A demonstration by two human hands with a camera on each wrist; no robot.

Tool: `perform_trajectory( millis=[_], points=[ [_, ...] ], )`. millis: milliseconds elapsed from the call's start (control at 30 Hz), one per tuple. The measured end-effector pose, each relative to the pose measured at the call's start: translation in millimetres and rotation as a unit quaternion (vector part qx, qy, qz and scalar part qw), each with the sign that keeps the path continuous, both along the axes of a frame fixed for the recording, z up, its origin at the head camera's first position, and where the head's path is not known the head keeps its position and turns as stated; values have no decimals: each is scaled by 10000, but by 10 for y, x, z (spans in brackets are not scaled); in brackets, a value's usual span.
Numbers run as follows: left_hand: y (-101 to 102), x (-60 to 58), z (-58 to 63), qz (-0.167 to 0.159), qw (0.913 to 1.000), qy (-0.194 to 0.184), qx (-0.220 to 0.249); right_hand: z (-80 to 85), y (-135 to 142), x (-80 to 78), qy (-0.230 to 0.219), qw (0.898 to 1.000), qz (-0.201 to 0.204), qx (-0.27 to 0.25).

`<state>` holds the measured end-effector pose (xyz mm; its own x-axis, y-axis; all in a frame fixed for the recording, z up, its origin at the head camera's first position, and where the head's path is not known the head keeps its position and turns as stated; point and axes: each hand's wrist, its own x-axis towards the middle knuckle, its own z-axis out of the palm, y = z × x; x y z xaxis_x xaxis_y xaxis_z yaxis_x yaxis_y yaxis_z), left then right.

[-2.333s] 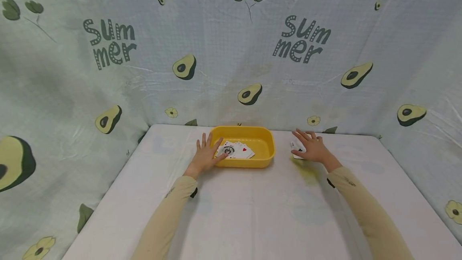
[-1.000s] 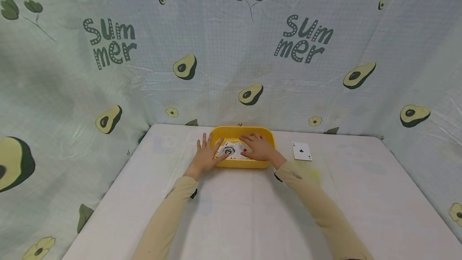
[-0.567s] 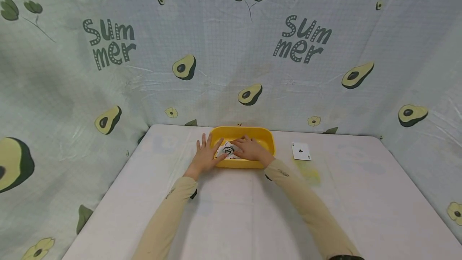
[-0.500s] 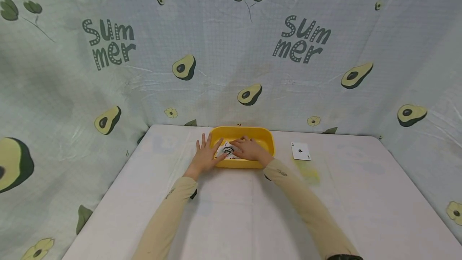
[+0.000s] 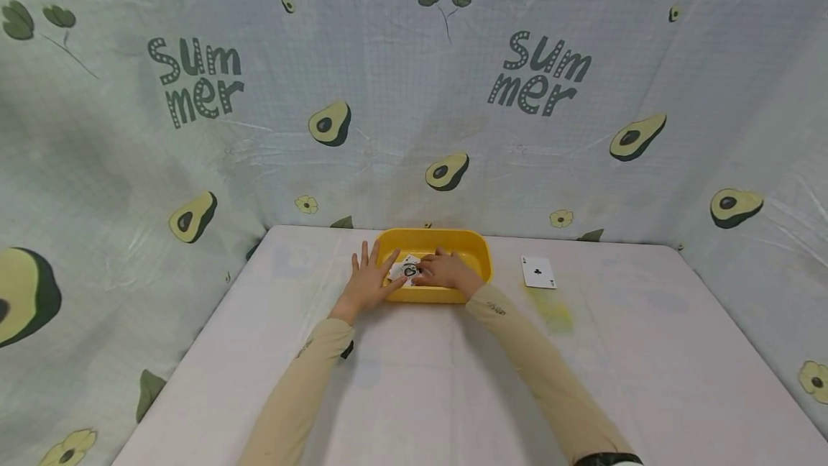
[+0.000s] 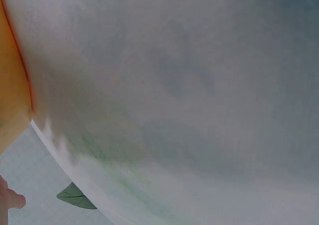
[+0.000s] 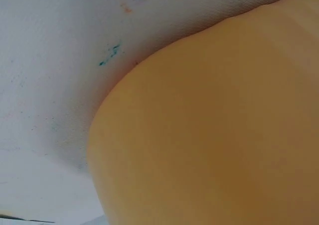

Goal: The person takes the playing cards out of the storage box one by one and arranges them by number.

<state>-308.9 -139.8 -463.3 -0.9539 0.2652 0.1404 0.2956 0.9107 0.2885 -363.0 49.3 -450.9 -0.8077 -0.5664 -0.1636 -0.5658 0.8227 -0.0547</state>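
In the head view, a yellow plastic tray (image 5: 453, 295) sits at the back of the white table, with several playing cards (image 5: 402, 267) lying face up inside at its left. My left hand (image 5: 366, 285) rests at the tray's left end, fingers straight and spread, thumb over the front rim near the cards. From the right, my right hand (image 5: 448, 272) reaches into the tray, its fingertips on the cards. It covers part of them, and whether it pinches one is hidden. An ace of clubs (image 5: 538, 272) lies face up on the table, right of the tray.
The tray's outer wall (image 7: 199, 135) fills much of the right wrist view. A pale cloth (image 5: 388, 92) printed with avocados and lettering hangs behind the table (image 5: 401, 394). A yellow-green stain (image 5: 553, 311) marks the tabletop before the ace.
My right hand has left the ace of clubs, moved left into the tray and reached further over the cards, lately shifting only slightly. My left hand has stayed in place.
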Motion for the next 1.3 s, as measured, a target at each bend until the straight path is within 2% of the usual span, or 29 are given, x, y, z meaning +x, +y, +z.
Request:
perform_trajectory(
  millis=[267, 600, 933, 1300],
  points=[
    [-5, -1, -1, 5, 10000, -29, 4, -44, 17, -29, 471, 9986, -194, 133],
    [20, 12, 12, 116, 9999, -44, 17, -72, 100, -50, 360, 9972, -652, -98],
    [5, 31, 8, -9, 9998, 67, 169, -82, 211, -69, 643, 9964, -416, -354],
    [-3, 42, 26, -87, 9998, 98, 148, -16, 249, -33, 734, 9925, -478, -849]
  ],
)
